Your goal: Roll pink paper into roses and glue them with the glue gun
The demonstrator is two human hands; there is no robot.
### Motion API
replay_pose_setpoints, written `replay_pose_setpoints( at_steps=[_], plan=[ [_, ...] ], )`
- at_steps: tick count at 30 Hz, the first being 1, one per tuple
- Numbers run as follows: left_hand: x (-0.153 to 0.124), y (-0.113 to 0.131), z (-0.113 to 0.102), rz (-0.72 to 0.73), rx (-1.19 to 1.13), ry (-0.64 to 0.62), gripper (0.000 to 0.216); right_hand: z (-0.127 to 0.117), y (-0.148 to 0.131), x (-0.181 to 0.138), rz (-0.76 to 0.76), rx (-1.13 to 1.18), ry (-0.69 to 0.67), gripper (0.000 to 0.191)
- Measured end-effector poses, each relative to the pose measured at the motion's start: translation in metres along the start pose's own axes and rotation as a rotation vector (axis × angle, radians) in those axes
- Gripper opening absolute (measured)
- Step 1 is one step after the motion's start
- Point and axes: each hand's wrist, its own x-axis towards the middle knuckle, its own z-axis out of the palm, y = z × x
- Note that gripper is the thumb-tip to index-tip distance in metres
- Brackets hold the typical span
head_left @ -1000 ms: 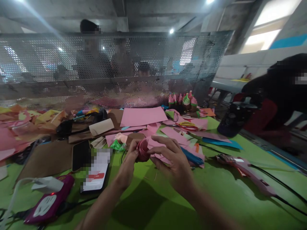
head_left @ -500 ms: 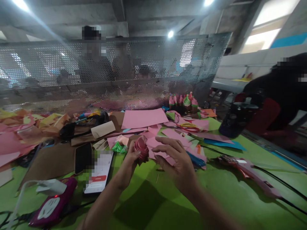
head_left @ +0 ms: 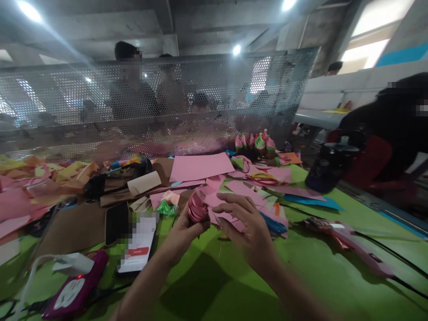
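Observation:
My left hand [head_left: 182, 232] is closed round the base of a rolled pink paper flower [head_left: 197, 207] and holds it upright above the green table [head_left: 301, 267]. My right hand [head_left: 247, 225] hovers just right of the flower, fingers spread and curved toward it, touching nothing that I can see. Loose pink paper sheets [head_left: 200, 166] and scraps lie right behind both hands.
A phone [head_left: 138, 243] and a dark second phone [head_left: 115, 223] lie to the left, with a magenta device [head_left: 75, 292] and a white plug. A pink glue gun [head_left: 347, 243] with a black cord lies to the right. A black bottle [head_left: 326, 171], red scissors [head_left: 262, 177], finished paper flowers [head_left: 256, 141] and a mesh screen [head_left: 150, 98] stand behind. A person sits at the right.
My left hand has raised and turned the pink flower more upright. My right hand let go of it and drew slightly back to the right.

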Motion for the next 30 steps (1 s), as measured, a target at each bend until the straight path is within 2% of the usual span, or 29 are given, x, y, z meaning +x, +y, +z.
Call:
replay_pose_setpoints(
  at_steps=[4,10,17,25,30],
  plan=[
    [0.0013,-0.0015,-0.0004,0.017,-0.018,0.02,0.059,-0.0001,0.0,0.0008,0.016,0.002,-0.002,0.016],
    [0.0062,-0.0007,0.0021,0.058,-0.004,0.109,0.038,-0.0008,-0.0003,-0.002,0.035,0.005,-0.015,0.017],
    [0.0083,-0.0001,-0.0001,0.101,0.008,0.092,0.035,0.0007,0.0029,-0.0019,0.038,0.02,-0.029,0.018],
    [0.0072,-0.0058,-0.0051,0.368,0.205,0.132,0.032,0.0028,0.0048,-0.003,0.081,0.08,-0.059,0.018],
    [0.0075,-0.0034,-0.0012,0.438,0.231,0.109,0.029,0.0046,0.0045,-0.0019,0.094,0.121,-0.056,0.015]
  ],
)
